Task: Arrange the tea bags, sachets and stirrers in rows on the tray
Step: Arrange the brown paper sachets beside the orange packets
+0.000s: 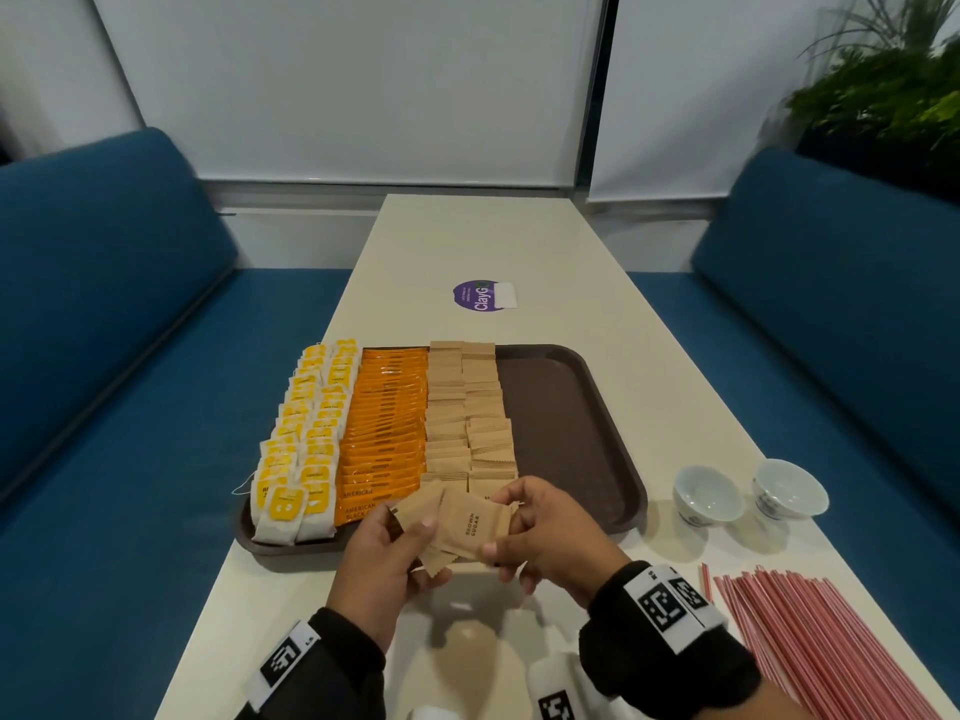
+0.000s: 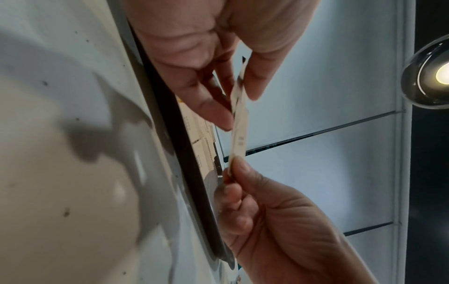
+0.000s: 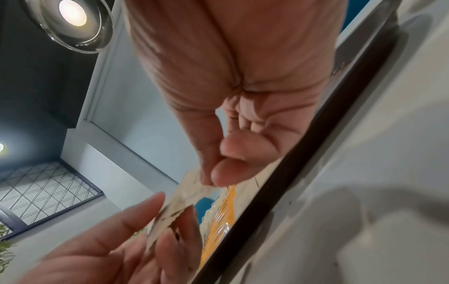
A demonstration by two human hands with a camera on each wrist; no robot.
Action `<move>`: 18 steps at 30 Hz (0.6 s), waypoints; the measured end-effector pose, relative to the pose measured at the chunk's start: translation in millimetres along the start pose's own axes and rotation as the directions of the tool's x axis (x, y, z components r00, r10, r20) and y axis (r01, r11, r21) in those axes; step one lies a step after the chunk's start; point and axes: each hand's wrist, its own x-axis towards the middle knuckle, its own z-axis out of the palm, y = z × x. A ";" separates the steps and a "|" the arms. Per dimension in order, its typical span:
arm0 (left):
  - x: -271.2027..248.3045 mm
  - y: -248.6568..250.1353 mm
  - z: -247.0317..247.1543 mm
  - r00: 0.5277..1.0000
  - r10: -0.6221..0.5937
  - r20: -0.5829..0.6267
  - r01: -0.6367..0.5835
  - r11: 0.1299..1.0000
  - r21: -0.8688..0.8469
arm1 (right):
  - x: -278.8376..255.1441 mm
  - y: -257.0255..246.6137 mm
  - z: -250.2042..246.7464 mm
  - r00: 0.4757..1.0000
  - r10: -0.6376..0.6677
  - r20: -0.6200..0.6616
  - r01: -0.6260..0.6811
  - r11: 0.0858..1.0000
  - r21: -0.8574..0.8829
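A brown tray (image 1: 561, 433) holds rows of yellow tea bags (image 1: 306, 433), orange sachets (image 1: 387, 423) and brown sugar sachets (image 1: 467, 407); its right part is bare. Over the tray's near edge my left hand (image 1: 423, 545) grips a small stack of brown sugar sachets (image 1: 470, 527). My right hand (image 1: 497, 524) pinches the top sachet's right end between thumb and fingers. The left wrist view shows that sachet (image 2: 239, 130) edge-on between both hands. In the right wrist view the stack (image 3: 175, 207) fans out beside the tray rim (image 3: 291, 173). Red-striped stirrers (image 1: 810, 641) lie on the table at the near right.
Two small white cups (image 1: 706, 493) (image 1: 789, 488) stand right of the tray. A purple sticker (image 1: 480, 296) sits on the white table beyond it. Blue benches flank the table and a plant stands at the far right.
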 end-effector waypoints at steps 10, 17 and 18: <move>-0.6 -4.8 -1.7 0.997 0.070 0.037 -0.075 0.981 0.176 | 3.8 4.5 11.1 0.981 -0.189 -0.044 0.164 0.928 -0.335; 6.7 -5.8 -5.9 0.999 0.034 -0.035 -0.028 0.989 0.144 | 16.6 3.8 -9.7 0.903 -0.191 -0.385 0.083 0.956 -0.280; 7.6 -5.9 -6.4 0.999 0.029 -0.040 -0.023 0.990 0.141 | 19.5 4.5 -11.3 0.896 -0.172 -0.410 0.065 0.963 -0.262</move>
